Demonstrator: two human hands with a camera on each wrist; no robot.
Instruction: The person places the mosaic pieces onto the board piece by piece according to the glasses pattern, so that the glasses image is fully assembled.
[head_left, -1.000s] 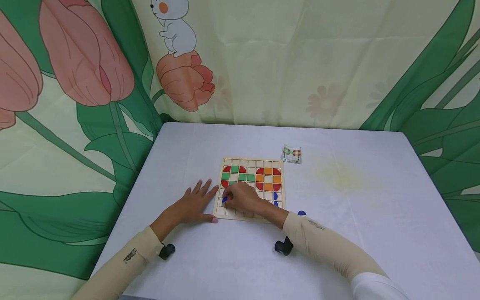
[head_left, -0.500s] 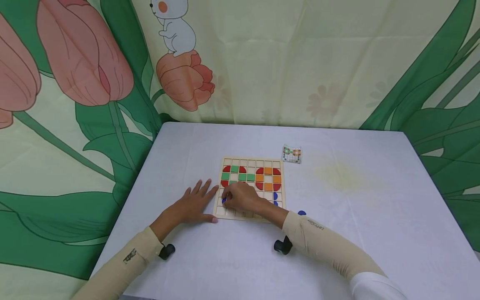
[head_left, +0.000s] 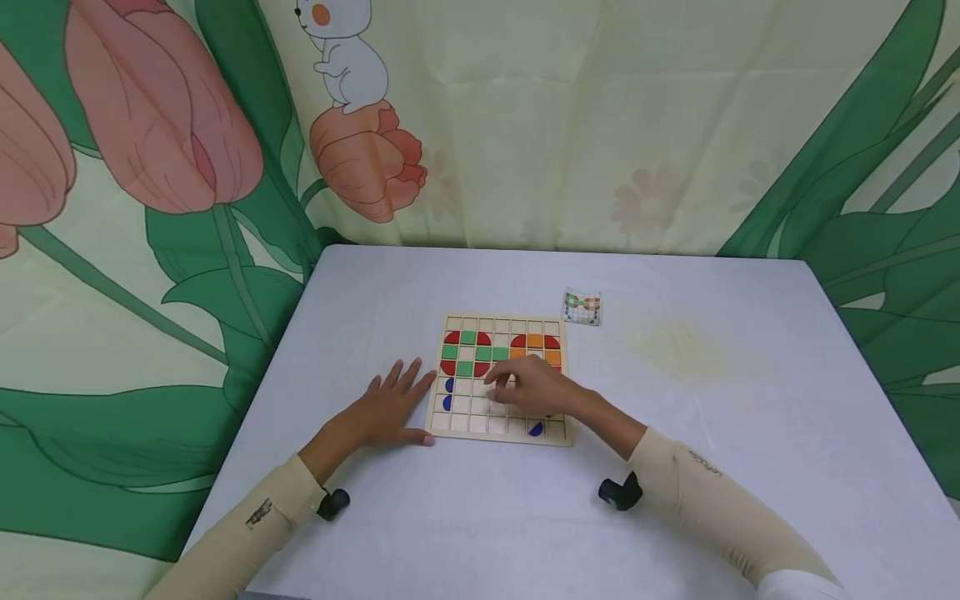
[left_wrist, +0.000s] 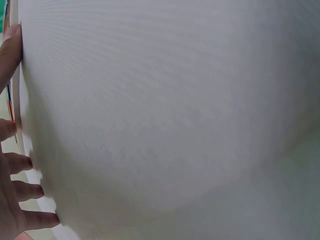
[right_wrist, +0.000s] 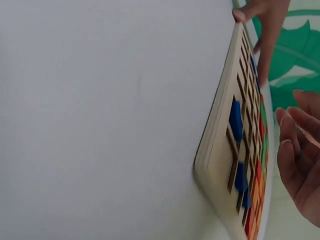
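A wooden grid board (head_left: 480, 435) lies on the table, with red, green and orange pieces in its far rows. My left hand (head_left: 382, 412) lies flat with fingers spread, thumb and forefinger touching the board's left edge. Two blue half-round pieces (head_left: 447, 403) sit in the leftmost column. Another blue piece (head_left: 536, 428) lies tilted across the grid near the front edge. My right hand (head_left: 536, 386) hovers over the middle of the board. In the right wrist view its fingers (right_wrist: 287, 132) are loosely bent and hold nothing. It hides part of the right-hand pieces.
A small printed pattern card (head_left: 582, 307) lies beyond the board's far right corner. White cloth covers the table (head_left: 720, 375), and a flower-print curtain (head_left: 540, 125) hangs behind it. Each wrist bears a black camera (head_left: 621, 492).
My right hand has let go of the blue piece at the left column and moved right and up, uncovering both blue pieces there and the front one. My left hand has stayed put.
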